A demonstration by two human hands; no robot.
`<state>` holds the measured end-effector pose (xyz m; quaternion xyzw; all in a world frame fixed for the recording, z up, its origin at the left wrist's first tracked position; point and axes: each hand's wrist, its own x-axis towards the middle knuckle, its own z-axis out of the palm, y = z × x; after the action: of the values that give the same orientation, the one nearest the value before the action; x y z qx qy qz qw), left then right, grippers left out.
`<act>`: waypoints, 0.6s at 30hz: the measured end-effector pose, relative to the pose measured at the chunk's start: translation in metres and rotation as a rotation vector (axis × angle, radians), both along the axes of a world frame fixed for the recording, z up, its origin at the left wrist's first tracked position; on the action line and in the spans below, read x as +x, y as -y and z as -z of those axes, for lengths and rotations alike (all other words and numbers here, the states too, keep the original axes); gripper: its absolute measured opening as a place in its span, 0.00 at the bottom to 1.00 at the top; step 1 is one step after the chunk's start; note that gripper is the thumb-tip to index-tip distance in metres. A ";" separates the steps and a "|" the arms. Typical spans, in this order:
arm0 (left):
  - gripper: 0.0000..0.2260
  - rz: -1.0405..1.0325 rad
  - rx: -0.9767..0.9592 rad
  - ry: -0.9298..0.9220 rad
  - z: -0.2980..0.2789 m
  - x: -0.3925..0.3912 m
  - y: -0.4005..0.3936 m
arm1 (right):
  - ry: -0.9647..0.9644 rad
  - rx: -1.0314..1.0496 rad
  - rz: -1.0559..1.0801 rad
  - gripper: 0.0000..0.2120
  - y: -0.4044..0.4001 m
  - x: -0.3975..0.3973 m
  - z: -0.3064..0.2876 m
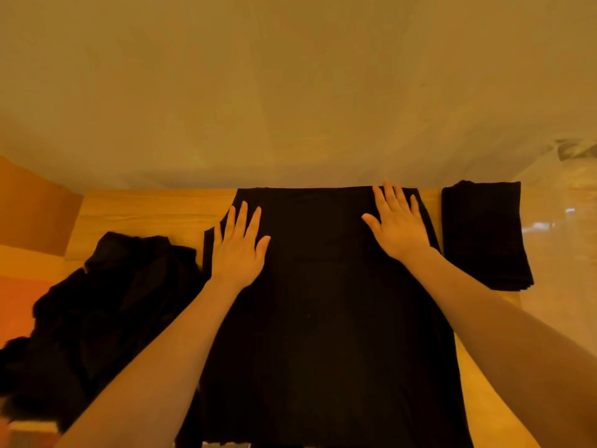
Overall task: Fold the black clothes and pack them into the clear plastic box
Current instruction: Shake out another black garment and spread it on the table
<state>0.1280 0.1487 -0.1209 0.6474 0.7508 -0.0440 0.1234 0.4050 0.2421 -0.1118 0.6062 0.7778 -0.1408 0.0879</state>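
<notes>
A black garment (pixel 323 302) lies spread flat down the middle of the wooden table (pixel 145 215), its far edge at the wall. My left hand (pixel 240 250) presses flat on its far left part, fingers straight and spread. My right hand (pixel 399 226) presses flat near its far right corner, fingers straight. A folded stack of black clothes (pixel 484 234) sits to the right of the garment. A crumpled heap of black clothes (pixel 106 318) lies to the left. At the far right edge a clear plastic thing (pixel 562 227) shows, perhaps the box.
A pale wall (pixel 290 92) rises directly behind the table's far edge. An orange surface (pixel 29 205) stands to the left of the table. The garment hangs over the table's near edge.
</notes>
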 end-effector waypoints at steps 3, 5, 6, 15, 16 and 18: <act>0.26 -0.066 0.060 0.126 -0.018 0.008 0.020 | -0.282 0.005 0.092 0.30 0.034 -0.005 -0.025; 0.23 -0.141 0.216 0.274 -0.036 0.016 0.062 | -0.493 0.020 0.156 0.27 0.081 0.005 -0.042; 0.22 -0.188 0.282 0.346 -0.045 0.021 0.091 | -0.525 0.013 0.169 0.26 0.107 0.014 -0.047; 0.27 -0.199 -0.075 0.165 -0.018 0.055 0.260 | -0.129 -0.055 -0.022 0.38 0.211 0.068 -0.010; 0.24 -0.259 0.005 0.194 -0.017 0.055 0.264 | -0.191 -0.065 0.007 0.35 0.216 0.072 -0.013; 0.17 -0.483 0.181 0.305 -0.019 0.055 0.275 | -0.385 -0.047 0.158 0.24 0.235 0.084 -0.024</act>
<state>0.1831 -0.1262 -0.1016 0.4577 0.8567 0.1516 0.1835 0.4887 0.0072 -0.0882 0.6250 0.7266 -0.2789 -0.0595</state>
